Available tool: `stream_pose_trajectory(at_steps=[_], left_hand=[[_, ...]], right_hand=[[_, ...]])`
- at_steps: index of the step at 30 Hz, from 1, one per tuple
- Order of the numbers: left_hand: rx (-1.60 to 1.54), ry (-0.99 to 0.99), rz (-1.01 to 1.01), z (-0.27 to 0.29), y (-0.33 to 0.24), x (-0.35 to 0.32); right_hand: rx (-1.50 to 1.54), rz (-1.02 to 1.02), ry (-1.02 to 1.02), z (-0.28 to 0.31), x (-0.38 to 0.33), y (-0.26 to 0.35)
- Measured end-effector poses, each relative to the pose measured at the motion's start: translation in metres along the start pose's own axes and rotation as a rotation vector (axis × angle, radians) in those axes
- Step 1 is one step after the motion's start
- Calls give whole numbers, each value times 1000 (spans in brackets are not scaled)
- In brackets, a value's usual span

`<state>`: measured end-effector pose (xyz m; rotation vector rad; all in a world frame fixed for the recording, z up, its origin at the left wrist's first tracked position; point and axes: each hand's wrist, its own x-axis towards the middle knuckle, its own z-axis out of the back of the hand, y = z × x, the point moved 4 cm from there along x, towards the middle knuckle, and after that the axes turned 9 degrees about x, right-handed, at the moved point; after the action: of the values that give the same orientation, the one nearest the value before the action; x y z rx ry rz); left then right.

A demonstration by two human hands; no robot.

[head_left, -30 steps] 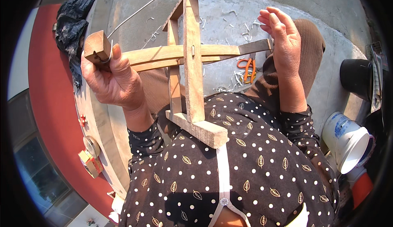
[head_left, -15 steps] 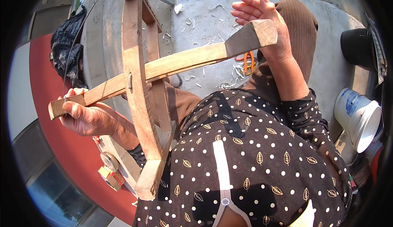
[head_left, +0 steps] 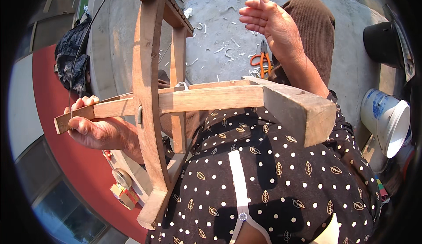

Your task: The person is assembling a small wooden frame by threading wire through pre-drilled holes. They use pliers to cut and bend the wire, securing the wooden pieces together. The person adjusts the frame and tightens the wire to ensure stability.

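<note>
Up close, a wooden cross-frame of pale, worn bars: one long upright crossed by a horizontal bar ending in a thick sawn block over the lap. Left hand wrapped tight round the bar's left end, fingers closed on it. Right hand lifted clear above, palm open, fingers spread, holding nothing. Thin wire arcing from the top of the frame down toward the left fist. Beyond, concrete ground strewn with white shavings, orange-handled pliers beside the right wrist. White bucket and black pot well apart at the right edge; open ground ahead.
</note>
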<state>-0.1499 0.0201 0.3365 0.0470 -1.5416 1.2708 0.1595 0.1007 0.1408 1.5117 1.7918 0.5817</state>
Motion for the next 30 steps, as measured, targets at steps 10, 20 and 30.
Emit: stream_pose_trajectory(at_steps=[10,20,30], left_hand=[[-138,45,33,-17,4,-12],[-125,128,27,-23,-10,-24],[-121,123,-28,-33,-18,-35]], right_hand=[[-167,-121,-2,-9,1,-21],[-131,106,272,-30,0,-19],[-155,247,702,-68,14,24]])
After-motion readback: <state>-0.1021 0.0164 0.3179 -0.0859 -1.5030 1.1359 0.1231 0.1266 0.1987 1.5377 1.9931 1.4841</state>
